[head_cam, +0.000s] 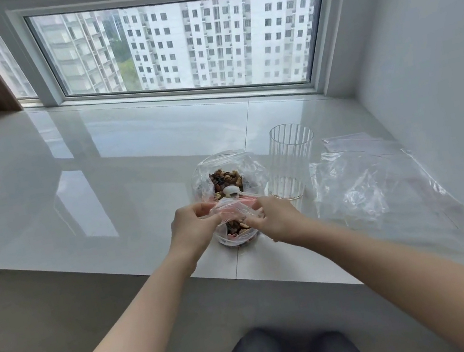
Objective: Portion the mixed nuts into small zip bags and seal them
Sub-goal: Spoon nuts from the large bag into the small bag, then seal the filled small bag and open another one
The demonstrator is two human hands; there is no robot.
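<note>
- The left hand [194, 223] and right hand [275, 219] each pinch the pink top of a small zip bag [232, 211] holding nuts.
- It looks like the sealing step; next, press the strip flat all along.
- The bag is see-through, over the bowl of mixed nuts [226, 179].
- Spare bags [380, 180] lie at 3 o'clock on the tabletop [71, 188].

Both arms extended forward, left hand [193, 226] and right hand [275, 219] close together, fingers [212, 219] curled, pinching.
</note>
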